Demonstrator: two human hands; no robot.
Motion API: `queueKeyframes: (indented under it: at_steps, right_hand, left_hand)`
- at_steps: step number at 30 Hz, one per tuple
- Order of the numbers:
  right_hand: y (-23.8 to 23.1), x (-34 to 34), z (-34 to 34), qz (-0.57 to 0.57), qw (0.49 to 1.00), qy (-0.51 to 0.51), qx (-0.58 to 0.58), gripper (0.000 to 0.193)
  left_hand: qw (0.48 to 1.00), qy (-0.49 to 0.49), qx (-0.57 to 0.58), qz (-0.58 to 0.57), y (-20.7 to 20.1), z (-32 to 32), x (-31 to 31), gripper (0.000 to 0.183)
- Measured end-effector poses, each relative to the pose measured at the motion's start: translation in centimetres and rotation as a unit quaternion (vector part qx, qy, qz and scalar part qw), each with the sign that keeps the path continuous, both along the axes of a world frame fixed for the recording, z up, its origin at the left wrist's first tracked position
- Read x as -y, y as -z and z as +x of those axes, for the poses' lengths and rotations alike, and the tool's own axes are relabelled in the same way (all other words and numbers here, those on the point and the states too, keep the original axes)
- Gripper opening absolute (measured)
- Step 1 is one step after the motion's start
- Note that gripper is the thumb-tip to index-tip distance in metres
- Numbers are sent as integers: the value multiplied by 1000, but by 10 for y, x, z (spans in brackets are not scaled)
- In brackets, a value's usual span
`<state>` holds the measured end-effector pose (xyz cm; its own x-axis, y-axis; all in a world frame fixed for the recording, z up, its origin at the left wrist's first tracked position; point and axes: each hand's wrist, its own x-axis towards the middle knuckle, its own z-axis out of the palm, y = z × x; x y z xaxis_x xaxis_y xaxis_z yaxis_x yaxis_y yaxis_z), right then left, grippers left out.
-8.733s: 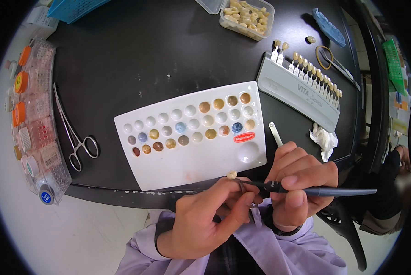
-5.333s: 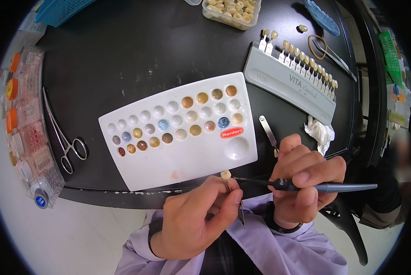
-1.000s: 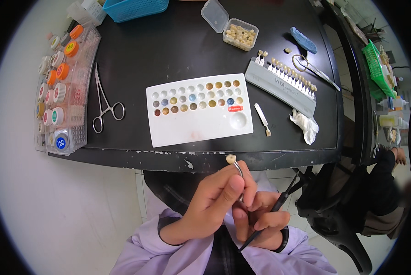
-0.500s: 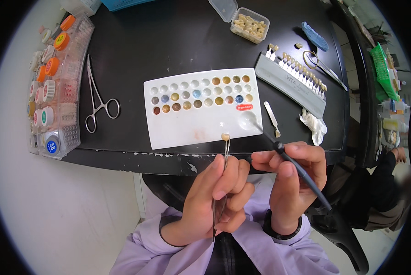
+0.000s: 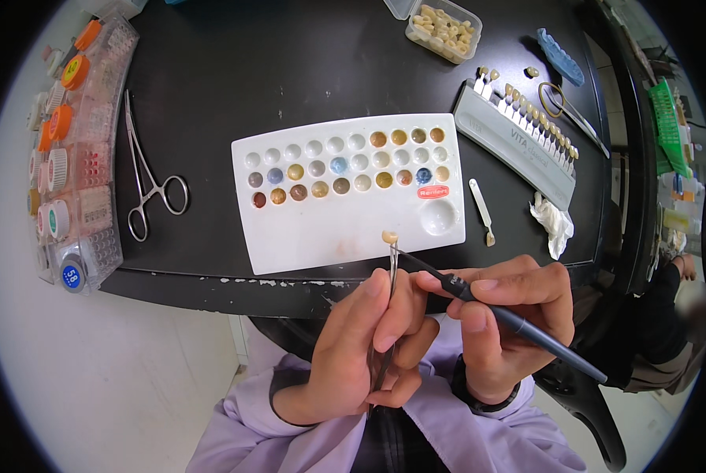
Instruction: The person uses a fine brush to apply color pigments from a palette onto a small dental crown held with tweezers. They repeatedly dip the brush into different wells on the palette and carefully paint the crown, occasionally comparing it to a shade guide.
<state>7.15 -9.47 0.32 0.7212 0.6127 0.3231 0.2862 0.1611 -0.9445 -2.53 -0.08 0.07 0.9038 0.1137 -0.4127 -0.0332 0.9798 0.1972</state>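
Note:
My left hand (image 5: 377, 339) is closed around slim metal forceps (image 5: 393, 272), whose tips grip a small cream dental crown (image 5: 389, 236). In my right hand (image 5: 510, 323) is a dark blue-grey fine-tipped brush (image 5: 518, 323), pinched between thumb and fingers. Its thin tip points left and comes close to the forceps just below the crown; whether it touches, I cannot tell. Behind them lies a white palette (image 5: 290, 240) with rows of small wells, many filled with brown, yellow, grey and blue stains, and one larger round well.
A tooth shade guide (image 5: 514, 146), a loose shade tab (image 5: 481, 211) and a crumpled white tissue (image 5: 554, 225) lie to the right. Locking forceps (image 5: 152, 181) and a rack of capped jars (image 5: 77, 158) stand left. Farther back are a box of crowns (image 5: 445, 33) and a blue impression piece (image 5: 560, 57).
My right hand has brought the brush tip leftward from the palette's round well to beside the forceps and crown. The left hand keeps its grip; the view has shifted slightly.

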Motion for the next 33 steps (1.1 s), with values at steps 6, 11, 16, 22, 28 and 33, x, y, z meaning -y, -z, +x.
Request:
queueKeyframes:
  at_steps: [6,11,16,22,28,33]
  right_hand:
    - [2,0,-2,18,999,36,4,23]
    - [-2,2,0,-25,999,0,28,24]
    - [-3,3,-3,-7,999,27,16,24]
    - [-3,2,-3,-21,999,28,20,25]
    - [-2,3,-2,-20,999,12,30,25]
    - [0,4,-2,-9,998,21,51,24]
  left_hand:
    - [1000,14,8,18,3,-1,0,42]
    - [1000,-11,2,8,2,-1,2,43]
    - [1000,-7,-20,8,-1,1,4,44]
    - [1000,-5,7,13,4,-2,4,44]
    - [999,3,-19,40,-2,0,3,44]
    - [1000,-7,-2,10,0,-1,5,44]
